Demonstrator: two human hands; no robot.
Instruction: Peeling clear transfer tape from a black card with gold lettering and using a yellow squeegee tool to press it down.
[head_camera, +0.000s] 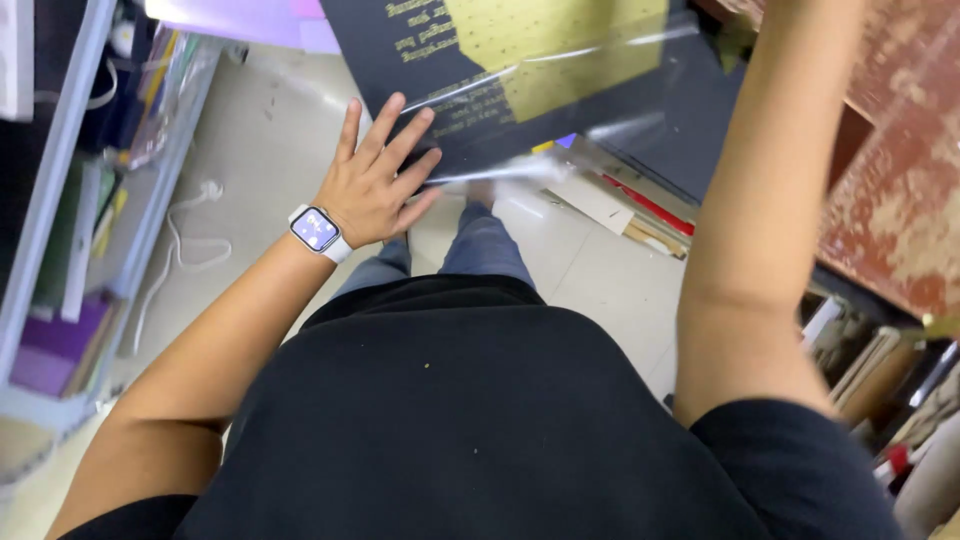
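My left hand, with a white smartwatch on the wrist, lies flat with fingers spread on the lower left corner of a large dark sheet with a yellow-gold panel, wrapped in clear glossy film. My right forearm reaches up past the top edge of the view, so the right hand itself is hidden. The sheet is tilted in front of me, above my legs in blue jeans.
A grey metal shelf with purple and green folders stands at the left. A white cord lies on the pale tiled floor. A worn red-brown table is at the right, with stacked boards and papers beneath it.
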